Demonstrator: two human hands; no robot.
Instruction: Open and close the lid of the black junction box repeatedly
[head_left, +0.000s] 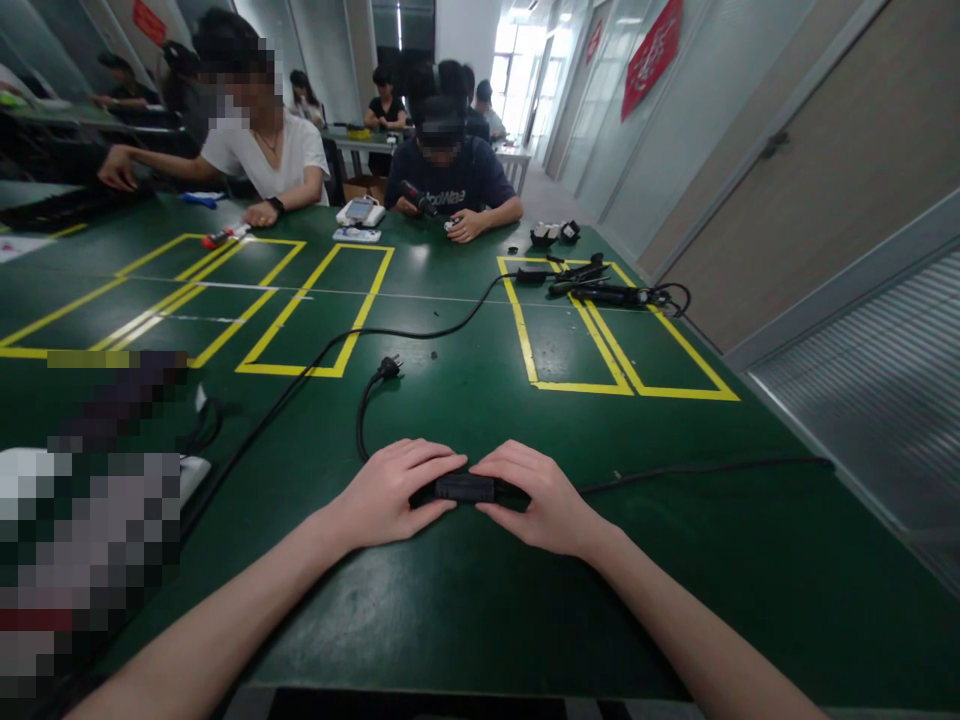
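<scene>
A black ridged cable connector lies between my hands at the near middle of the green table. My left hand pinches its left end between thumb and fingers. From the other side, my right hand grips its right end, fingers above and thumb below. A black cord with a two-pin plug comes out beyond my left hand and curves away from me. Another stretch of black cord runs from behind my right hand toward the table's right edge. My palms hide parts of the cord.
Yellow tape marks rectangles on the green table. A long black cord crosses toward a bundled black tool at the far right. Two people sit across the table, one handling a dark tool. Blurred-out items lie at left.
</scene>
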